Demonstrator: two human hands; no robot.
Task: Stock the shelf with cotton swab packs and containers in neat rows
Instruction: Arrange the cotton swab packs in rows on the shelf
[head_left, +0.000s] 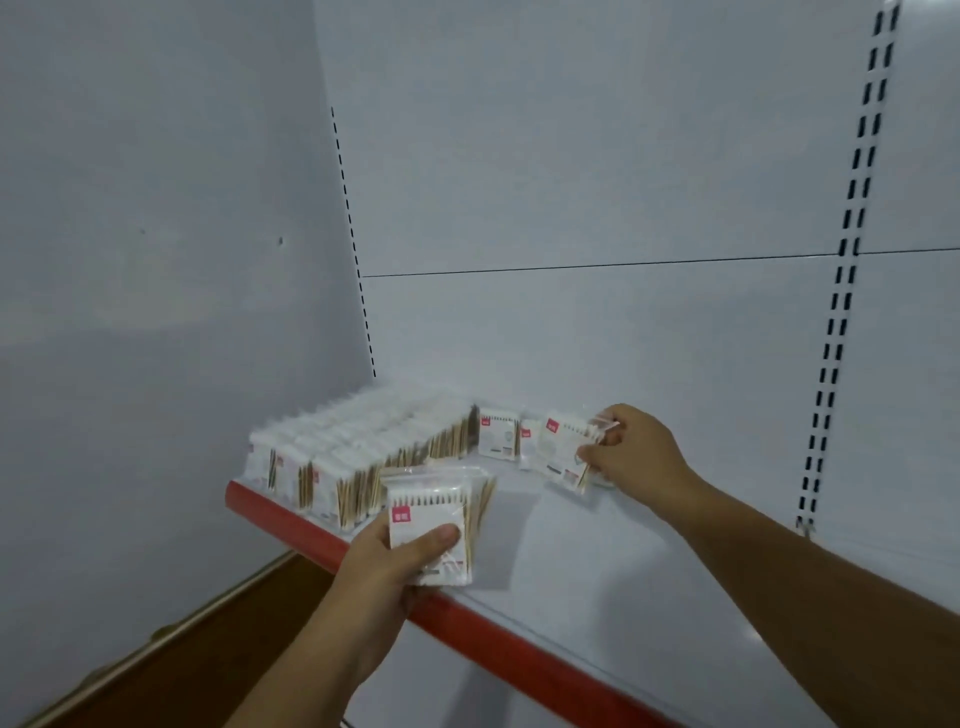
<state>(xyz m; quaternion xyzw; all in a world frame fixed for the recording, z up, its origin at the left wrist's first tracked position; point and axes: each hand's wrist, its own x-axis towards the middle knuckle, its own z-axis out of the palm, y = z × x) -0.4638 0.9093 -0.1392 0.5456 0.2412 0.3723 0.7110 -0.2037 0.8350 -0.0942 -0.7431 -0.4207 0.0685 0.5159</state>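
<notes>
Several rows of cotton swab packs (358, 452) stand upright on the left end of the white shelf (597, 561). My left hand (395, 561) grips a small stack of swab packs (436, 519) above the shelf's front edge, thumb across the top label. At the back of the shelf my right hand (634, 447) pinches a tilted swab pack (563, 449) by its right end. Two more packs (498, 434) stand upright against the back wall just left of it.
A red strip (519, 660) runs along the shelf's front edge. The white back panel (597, 208) has slotted uprights at left and right. A side wall (156, 260) closes the left. A brown floor with a brass rail (208, 613) lies below left.
</notes>
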